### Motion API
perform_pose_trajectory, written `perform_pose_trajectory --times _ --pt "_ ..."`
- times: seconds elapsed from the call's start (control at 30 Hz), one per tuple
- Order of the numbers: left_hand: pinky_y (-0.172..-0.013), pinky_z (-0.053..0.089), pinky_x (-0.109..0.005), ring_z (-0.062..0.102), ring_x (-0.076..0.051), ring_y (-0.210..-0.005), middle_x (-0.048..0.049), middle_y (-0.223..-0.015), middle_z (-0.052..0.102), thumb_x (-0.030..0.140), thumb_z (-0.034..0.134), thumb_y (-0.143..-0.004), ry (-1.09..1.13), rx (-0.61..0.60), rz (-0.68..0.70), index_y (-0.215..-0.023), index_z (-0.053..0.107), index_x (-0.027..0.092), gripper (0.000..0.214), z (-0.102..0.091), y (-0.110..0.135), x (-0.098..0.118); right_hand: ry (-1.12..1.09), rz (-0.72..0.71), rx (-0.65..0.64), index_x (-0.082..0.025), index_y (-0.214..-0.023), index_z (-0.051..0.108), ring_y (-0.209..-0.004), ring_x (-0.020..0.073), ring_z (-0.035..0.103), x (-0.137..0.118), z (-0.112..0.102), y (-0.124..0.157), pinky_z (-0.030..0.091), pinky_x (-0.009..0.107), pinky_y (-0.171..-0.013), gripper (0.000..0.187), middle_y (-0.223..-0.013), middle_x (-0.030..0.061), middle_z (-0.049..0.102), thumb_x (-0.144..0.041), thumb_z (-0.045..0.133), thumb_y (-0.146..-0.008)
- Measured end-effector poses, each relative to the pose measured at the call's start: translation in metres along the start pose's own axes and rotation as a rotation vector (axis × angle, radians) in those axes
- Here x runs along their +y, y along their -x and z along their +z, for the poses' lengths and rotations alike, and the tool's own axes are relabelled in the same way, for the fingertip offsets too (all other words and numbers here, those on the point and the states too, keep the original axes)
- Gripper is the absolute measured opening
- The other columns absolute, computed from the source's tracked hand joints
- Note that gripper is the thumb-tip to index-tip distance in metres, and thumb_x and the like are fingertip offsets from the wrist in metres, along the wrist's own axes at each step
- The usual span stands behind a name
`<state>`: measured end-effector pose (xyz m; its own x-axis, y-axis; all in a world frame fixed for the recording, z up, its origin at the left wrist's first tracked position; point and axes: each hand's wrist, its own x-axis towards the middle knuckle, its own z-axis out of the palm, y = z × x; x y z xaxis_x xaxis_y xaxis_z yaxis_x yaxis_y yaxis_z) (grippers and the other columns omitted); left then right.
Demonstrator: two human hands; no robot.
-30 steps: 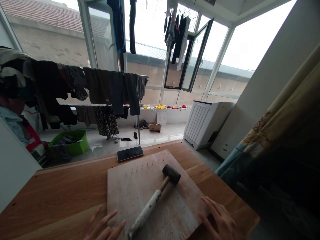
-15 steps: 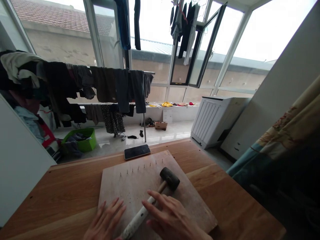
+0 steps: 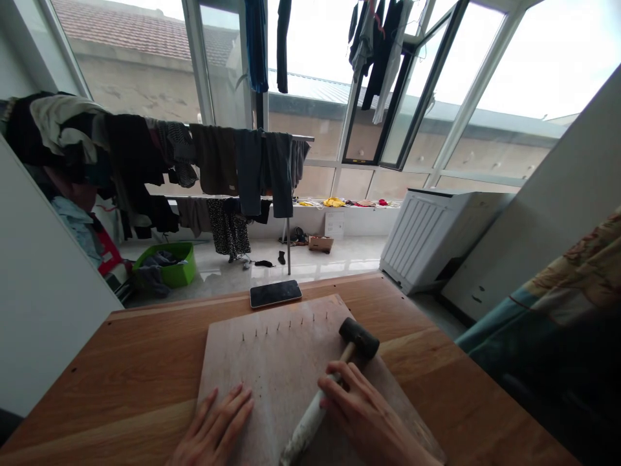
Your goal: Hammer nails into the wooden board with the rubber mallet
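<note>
A pale wooden board [image 3: 276,362] lies on the table, with a row of several thin nails [image 3: 290,324] standing up along its far part. My left hand [image 3: 218,424] rests flat on the board's near left side, its fingers stretched out and holding nothing. A rubber mallet [image 3: 359,338] with a black head and a worn white-wrapped handle slants across the board's right side. My right hand [image 3: 361,411] has its fingers closed on the mallet's handle, a little below the head. The palm side of this hand is hidden.
The wooden table [image 3: 121,369] extends on both sides of the board. A phone [image 3: 275,294] lies just beyond the board's far edge. Past the table are a green basket [image 3: 182,265], a rack of hanging clothes [image 3: 213,158], a white ribbed cabinet [image 3: 417,239] and a curtain [image 3: 538,298].
My right hand has gone from loosely spread fingers over the handle to a closed hold. The mallet has shifted right across the board. My left hand stays flat; the view has turned slightly.
</note>
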<state>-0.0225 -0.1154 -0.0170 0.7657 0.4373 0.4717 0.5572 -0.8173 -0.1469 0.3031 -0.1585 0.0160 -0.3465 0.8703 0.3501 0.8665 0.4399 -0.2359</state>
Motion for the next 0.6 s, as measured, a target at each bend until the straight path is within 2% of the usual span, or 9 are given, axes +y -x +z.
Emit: perform_pose_trajectory --times 0.13,0.2,0.27,0.33,0.43,0.5,0.6 --pt "-0.102 0.052 -0.026 0.066 -0.021 -0.120 -0.0027 -0.134 0.069 0.052 0.065 -0.090 0.042 -0.061 0.034 -0.143 0.053 0.025 0.060 -0.003 -0.004 -0.005 -0.024 0.033 -0.014 -0.028 -0.107 0.066 -0.109 0.0202 0.066 0.015 -0.018 -0.003 0.056 0.033 -0.097 0.014 -0.118 0.0035 0.067 -0.025 0.053 -0.101" --pt "-0.094 0.056 -0.027 0.072 -0.021 -0.108 -0.0012 -0.125 0.073 0.047 0.068 -0.089 0.134 -0.142 -0.009 -0.131 0.063 0.028 0.046 -0.012 -0.018 -0.012 -0.031 0.055 -0.049 -0.027 -0.113 0.067 -0.104 0.0202 0.068 0.023 -0.027 -0.009 0.056 0.032 -0.093 0.018 -0.116 0.0041 0.069 -0.032 0.056 -0.100" --pt "-0.087 0.058 -0.027 0.074 -0.019 -0.097 -0.0007 -0.116 0.076 0.041 0.065 -0.092 0.250 -0.221 -0.152 -0.123 0.066 0.028 0.033 -0.028 -0.042 -0.024 -0.032 0.082 -0.094 -0.027 -0.124 0.065 -0.101 0.0212 0.070 0.031 -0.037 -0.023 0.056 0.032 -0.091 0.028 -0.114 0.0055 0.071 -0.036 0.055 -0.100" --pt "-0.090 0.056 -0.030 0.072 -0.020 -0.103 -0.0015 -0.120 0.073 0.041 0.057 -0.098 0.335 -0.266 -0.264 -0.128 0.063 0.030 0.033 -0.047 -0.076 -0.039 -0.033 0.127 -0.120 -0.026 -0.131 0.063 -0.101 0.0225 0.070 0.037 -0.047 -0.045 0.054 0.033 -0.090 0.033 -0.114 0.0067 0.072 -0.037 0.052 -0.101" --pt "-0.091 0.053 -0.034 0.070 -0.021 -0.099 -0.0057 -0.115 0.072 0.041 0.055 -0.098 0.396 -0.202 -0.394 -0.128 0.063 0.024 0.036 -0.066 -0.124 -0.063 -0.031 0.187 -0.088 -0.025 -0.132 0.062 -0.105 0.0246 0.069 0.045 -0.056 -0.086 0.052 0.037 -0.093 0.036 -0.124 0.0081 0.069 -0.039 0.050 -0.102" --pt "-0.086 0.052 -0.034 0.069 -0.022 -0.094 -0.0079 -0.113 0.071 0.040 0.051 -0.099 0.358 -0.158 -0.535 -0.127 0.063 0.020 0.036 -0.067 -0.144 -0.074 -0.038 0.240 -0.039 -0.024 -0.132 0.061 -0.105 0.0242 0.068 0.049 -0.057 -0.110 0.051 0.037 -0.094 0.036 -0.129 0.0093 0.067 -0.040 0.050 -0.102" --pt "-0.082 0.050 -0.033 0.068 -0.022 -0.092 -0.0083 -0.109 0.071 0.038 0.051 -0.097 0.392 -0.193 -0.666 -0.121 0.065 0.019 0.034 -0.053 -0.150 -0.082 -0.064 0.300 -0.013 -0.023 -0.133 0.060 -0.109 0.0249 0.066 0.057 -0.052 -0.131 0.048 0.040 -0.099 0.038 -0.132 0.0110 0.065 -0.040 0.049 -0.101"
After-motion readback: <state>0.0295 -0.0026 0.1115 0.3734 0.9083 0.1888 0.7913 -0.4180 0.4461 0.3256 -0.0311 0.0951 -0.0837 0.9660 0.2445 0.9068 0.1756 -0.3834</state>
